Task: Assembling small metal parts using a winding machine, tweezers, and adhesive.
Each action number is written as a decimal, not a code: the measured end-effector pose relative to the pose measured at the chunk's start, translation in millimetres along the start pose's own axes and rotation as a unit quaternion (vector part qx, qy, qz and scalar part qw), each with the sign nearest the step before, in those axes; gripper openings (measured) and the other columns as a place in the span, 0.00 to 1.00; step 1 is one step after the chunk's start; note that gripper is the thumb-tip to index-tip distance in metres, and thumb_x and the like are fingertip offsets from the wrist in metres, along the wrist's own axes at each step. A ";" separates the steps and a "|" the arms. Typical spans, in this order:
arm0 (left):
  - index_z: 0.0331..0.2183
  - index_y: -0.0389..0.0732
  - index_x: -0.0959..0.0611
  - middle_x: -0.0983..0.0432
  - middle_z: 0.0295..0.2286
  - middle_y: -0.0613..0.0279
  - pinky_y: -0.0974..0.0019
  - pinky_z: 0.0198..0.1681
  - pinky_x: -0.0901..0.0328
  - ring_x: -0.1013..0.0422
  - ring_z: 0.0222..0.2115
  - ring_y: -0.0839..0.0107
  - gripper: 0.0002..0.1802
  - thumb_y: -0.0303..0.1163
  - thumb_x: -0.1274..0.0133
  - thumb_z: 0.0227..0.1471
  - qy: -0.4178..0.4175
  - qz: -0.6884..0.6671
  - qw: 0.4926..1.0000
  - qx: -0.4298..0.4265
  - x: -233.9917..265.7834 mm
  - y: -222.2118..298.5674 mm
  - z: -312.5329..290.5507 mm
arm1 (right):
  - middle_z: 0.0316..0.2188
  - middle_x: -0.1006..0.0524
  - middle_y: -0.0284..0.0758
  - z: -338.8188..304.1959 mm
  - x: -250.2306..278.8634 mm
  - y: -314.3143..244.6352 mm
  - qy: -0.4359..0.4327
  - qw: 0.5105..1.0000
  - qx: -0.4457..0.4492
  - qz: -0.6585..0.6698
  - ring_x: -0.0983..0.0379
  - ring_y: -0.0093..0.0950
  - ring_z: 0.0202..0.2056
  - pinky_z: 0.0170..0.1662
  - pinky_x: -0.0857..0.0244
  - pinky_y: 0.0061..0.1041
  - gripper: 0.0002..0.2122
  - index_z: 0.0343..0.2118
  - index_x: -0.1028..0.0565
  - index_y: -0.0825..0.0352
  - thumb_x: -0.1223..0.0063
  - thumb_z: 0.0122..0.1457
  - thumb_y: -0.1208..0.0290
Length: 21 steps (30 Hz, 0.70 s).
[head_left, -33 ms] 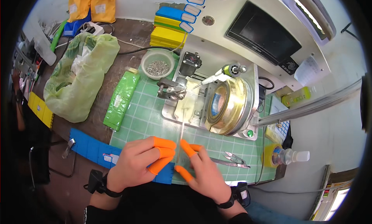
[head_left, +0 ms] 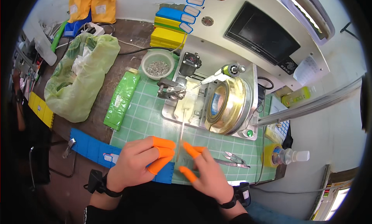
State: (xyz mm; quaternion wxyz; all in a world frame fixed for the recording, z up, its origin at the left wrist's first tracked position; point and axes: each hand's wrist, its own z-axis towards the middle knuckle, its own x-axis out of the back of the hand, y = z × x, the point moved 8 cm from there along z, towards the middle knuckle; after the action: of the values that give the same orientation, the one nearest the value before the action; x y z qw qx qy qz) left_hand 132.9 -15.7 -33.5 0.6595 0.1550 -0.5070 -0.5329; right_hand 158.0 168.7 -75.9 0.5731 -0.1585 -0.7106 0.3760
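Note:
My left hand [head_left: 136,159] is closed above the blue strip [head_left: 166,175] at the mat's near edge. Orange finger cots cover its fingertips, which press together; whatever they hold, if anything, is too small to make out. Just to its right, my right hand [head_left: 209,176] hovers with its orange-tipped thumb and forefinger apart, nothing visible between them. A thin pale stick [head_left: 182,131] runs from the pale plate [head_left: 186,104] of the bench machine [head_left: 232,135] down between my hands. Behind it, a clamp [head_left: 170,89] and a brass-coloured ring [head_left: 228,107] are part of the machine.
Scissors-like snips [head_left: 234,158] and tweezers [head_left: 232,164] lie right of my right hand on the green mat [head_left: 143,123]. A bowl [head_left: 158,55] of small metal rings stands behind a green packet [head_left: 123,98]. Farther left is a bag-lined box [head_left: 91,88]; a bottle [head_left: 288,155] stands right.
My right hand has shifted slightly to the right, away from my left hand. The left hand and the stick look unmoved.

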 end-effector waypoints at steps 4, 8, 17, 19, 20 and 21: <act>0.34 0.36 0.11 0.14 0.37 0.55 0.64 0.34 0.23 0.17 0.34 0.60 0.10 0.19 0.30 0.46 0.007 -0.005 1.000 -0.021 9.0 10.8 -1.8 | 0.62 0.29 0.48 -40.5 59.9 37.7 0.187 0.975 0.015 -0.117 0.30 0.51 0.60 0.60 0.36 0.46 0.29 0.68 0.31 0.67 0.38 0.64 0.70; 0.35 0.37 0.12 0.14 0.38 0.58 0.65 0.33 0.25 0.20 0.32 0.63 0.09 0.21 0.31 0.48 0.029 -0.006 0.999 -0.045 16.4 19.1 -3.8 | 0.71 0.35 0.48 -51.7 94.3 72.9 0.212 0.941 -0.063 -0.257 0.47 0.53 0.73 0.71 0.53 0.51 0.29 0.69 0.33 0.68 0.42 0.65 0.70; 0.38 0.37 0.16 0.18 0.37 0.63 0.58 0.51 0.31 0.23 0.39 0.65 0.04 0.26 0.41 0.62 0.172 -0.310 0.934 -0.039 64.4 -7.9 47.5 | 0.58 0.22 0.42 -107.9 132.2 115.4 0.377 0.925 0.015 -0.049 0.24 0.34 0.56 0.59 0.33 0.31 0.19 0.63 0.25 0.70 0.56 0.75 0.69; 0.40 0.36 0.15 0.18 0.37 0.65 0.62 0.55 0.30 0.23 0.38 0.69 0.05 0.23 0.45 0.66 0.192 -0.459 0.867 -0.014 68.1 -29.4 74.9 | 0.52 0.20 0.39 -118.4 131.3 133.7 0.400 0.917 0.005 -0.001 0.20 0.28 0.47 0.51 0.29 0.26 0.17 0.61 0.24 0.70 0.57 0.75 0.70; 0.40 0.36 0.16 0.19 0.36 0.66 0.64 0.52 0.30 0.23 0.37 0.71 0.04 0.23 0.45 0.66 0.179 -0.371 0.911 -0.003 70.2 -38.9 86.0 | 0.50 0.20 0.38 -123.7 129.4 141.6 0.405 0.914 -0.001 0.014 0.19 0.26 0.44 0.47 0.29 0.24 0.17 0.60 0.23 0.71 0.57 0.76 0.71; 0.41 0.36 0.16 0.20 0.35 0.67 0.66 0.50 0.31 0.24 0.36 0.72 0.04 0.23 0.45 0.66 0.165 -0.276 0.947 0.008 74.1 -53.0 95.3 | 0.48 0.19 0.36 -127.6 126.1 149.4 0.411 0.911 -0.008 0.033 0.19 0.24 0.40 0.44 0.29 0.22 0.16 0.59 0.22 0.71 0.57 0.76 0.71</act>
State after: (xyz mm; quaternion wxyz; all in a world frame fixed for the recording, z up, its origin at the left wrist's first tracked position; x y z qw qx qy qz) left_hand 18.5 -67.7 6.1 0.5595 0.3799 -0.3332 -0.6569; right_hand 209.5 396.1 -87.5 0.8004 -0.3267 -0.4099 0.2909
